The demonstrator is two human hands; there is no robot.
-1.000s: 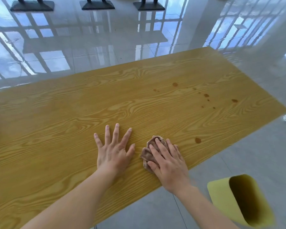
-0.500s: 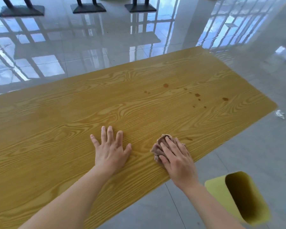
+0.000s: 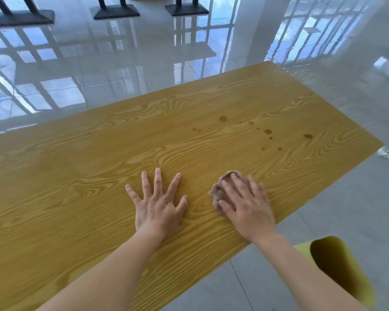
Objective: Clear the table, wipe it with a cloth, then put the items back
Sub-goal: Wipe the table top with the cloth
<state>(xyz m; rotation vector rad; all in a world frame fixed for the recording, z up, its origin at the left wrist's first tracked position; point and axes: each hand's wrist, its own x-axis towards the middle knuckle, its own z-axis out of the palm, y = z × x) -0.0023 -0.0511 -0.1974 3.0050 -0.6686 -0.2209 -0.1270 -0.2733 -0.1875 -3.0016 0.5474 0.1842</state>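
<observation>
Bench [image 3: 76,176] wood grain fills the view. Left hand [image 3: 157,207] lies flat, fingers [image 3: 157,180] spread wide. At its three o'clock, right hand [image 3: 245,207] presses straight fingers on the brown cloth [image 3: 216,194], which peeks out beyond the fingertips toward eleven o'clock.

Far beyond the right grip [image 3: 245,205], a glossy grey tiled floor [image 3: 121,70] mirrors bright window grids and sky; three black bases [image 3: 116,12] stand farthest; a yellow chair [image 3: 346,272] sits behind it, rightward

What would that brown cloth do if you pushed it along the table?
The cloth looks soft and floppy, bunched into folds under the right hand. It probably slides easily on the smooth table, and likely crumples rather than rolls.
</observation>
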